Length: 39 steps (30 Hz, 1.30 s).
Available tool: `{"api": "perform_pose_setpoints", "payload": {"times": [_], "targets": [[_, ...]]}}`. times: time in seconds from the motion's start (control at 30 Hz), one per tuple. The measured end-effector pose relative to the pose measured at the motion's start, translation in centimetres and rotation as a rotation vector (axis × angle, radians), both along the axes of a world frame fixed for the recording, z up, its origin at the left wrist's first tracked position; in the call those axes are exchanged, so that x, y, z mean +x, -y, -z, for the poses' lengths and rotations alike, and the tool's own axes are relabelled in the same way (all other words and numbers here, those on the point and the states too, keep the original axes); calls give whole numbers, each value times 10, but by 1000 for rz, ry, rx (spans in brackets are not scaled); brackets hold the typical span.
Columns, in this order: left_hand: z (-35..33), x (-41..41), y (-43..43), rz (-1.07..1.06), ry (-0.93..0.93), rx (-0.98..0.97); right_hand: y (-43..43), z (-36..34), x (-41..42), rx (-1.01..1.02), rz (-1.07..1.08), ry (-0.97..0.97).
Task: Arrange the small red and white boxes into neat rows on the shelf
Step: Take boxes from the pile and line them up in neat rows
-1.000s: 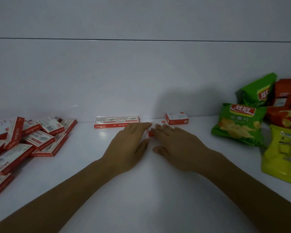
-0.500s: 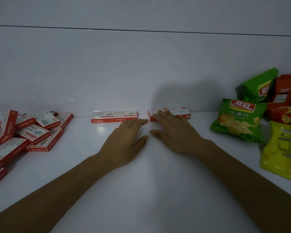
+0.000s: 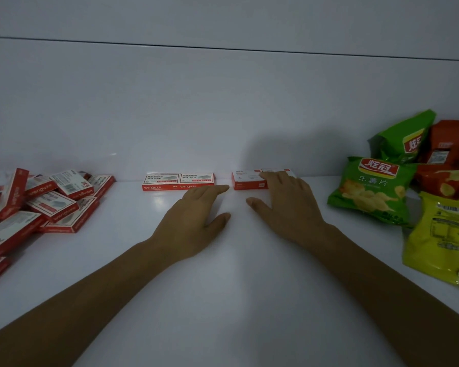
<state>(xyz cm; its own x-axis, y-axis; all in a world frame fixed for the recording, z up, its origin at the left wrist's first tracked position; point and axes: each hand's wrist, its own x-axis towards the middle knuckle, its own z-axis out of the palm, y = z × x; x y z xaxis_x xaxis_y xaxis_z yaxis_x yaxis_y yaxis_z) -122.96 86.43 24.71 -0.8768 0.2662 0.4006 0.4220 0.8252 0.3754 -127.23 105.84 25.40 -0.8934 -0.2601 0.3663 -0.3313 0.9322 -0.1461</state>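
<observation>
Glossy white shelf [image 3: 231, 300] holds one pair of flat red-and-white cardboard boxes [image 3: 178, 181] end to end against the back wall; a second pair [image 3: 247, 180] lies under our right hand's [image 3: 286, 207] straight fingers [image 3: 272, 176]. Our left hand [image 3: 194, 218] rests flat, holding nothing.

Mid-front, the shelf [image 3: 223, 300] is lying open. Left, the box pile [image 3: 61, 207] is blocking passage; right, snack bags [image 3: 368, 192] are blocking.

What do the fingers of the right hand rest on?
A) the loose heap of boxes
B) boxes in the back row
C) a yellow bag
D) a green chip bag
B: the right hand lays its straight fingers on the pair of boxes in the back row.
</observation>
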Motion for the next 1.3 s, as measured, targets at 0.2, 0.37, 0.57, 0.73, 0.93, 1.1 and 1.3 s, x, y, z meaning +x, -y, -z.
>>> {"api": "perform_pose_setpoints", "payload": {"times": [0.2, 0.37, 0.57, 0.73, 0.93, 1.1, 1.3], "targets": [[0, 0, 0, -10, 9, -1, -4, 1, -2, 10, -48, 31], [-3, -1, 0, -35, -27, -56, 4, -9, 4, 12, -44, -1], [-29, 11, 33, -45, -132, -193, 30, -33, 22, -8, -170, -35], [-44, 47, 99, -134, -209, -303, 83, -47, 37, -88, -270, -8], [-43, 119, 184, -226, -165, -325, 187, -38, 67, -200, -464, 22], [-34, 177, 257, -197, -146, -276, 276, -31, 90, -170, -579, -35], [-17, 199, 325, -223, -123, -232, 335, -24, 118, -165, -577, -89]]}}
